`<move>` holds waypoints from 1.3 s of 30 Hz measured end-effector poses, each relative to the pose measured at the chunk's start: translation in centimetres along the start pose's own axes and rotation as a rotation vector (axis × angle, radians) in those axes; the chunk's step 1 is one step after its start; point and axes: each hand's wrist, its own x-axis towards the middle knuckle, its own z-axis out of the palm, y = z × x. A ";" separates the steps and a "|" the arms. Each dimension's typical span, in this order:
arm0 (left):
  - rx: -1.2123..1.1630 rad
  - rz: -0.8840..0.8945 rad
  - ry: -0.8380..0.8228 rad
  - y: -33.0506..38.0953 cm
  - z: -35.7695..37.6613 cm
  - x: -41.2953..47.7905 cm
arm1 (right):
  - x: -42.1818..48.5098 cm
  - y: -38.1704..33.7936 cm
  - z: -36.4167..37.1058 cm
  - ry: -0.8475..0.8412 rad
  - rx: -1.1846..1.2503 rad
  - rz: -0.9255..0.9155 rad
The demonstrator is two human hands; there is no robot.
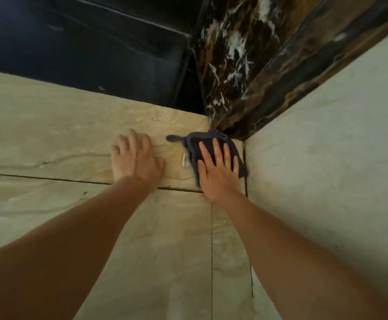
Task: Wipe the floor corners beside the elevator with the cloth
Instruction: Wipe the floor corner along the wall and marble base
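Note:
A dark grey cloth [200,142] lies on the beige stone floor [49,135], pushed into the corner where the dark marble elevator frame [232,65] meets the pale wall [327,158]. My right hand [218,172] presses flat on the cloth with fingers spread, covering its near half. My left hand [135,158] rests flat on the bare floor to the left of the cloth, fingers apart, holding nothing. A strip of the cloth sticks out to the left toward that hand.
A small white scrap [184,160] lies on the floor between the two hands. A dark elevator door [84,54] runs along the far edge of the floor. Tile joints cross under my wrists.

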 end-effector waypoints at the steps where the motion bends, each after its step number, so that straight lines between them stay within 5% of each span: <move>1: 0.000 0.045 0.020 0.6 0.6 -1.5 | -1.2 -0.3 0.6 -0.007 0.023 0.091; 14: 0.078 0.407 -0.079 1.1 8.7 -23.0 | -31.1 -1.9 7.8 -0.071 0.115 0.247; 27: 0.184 0.435 0.060 -1.5 11.9 -33.2 | -35.0 -1.3 9.5 -0.090 0.143 0.205; 39: 0.203 0.728 -0.154 -0.6 14.6 -47.8 | -55.8 -1.8 15.0 -0.113 0.152 0.236</move>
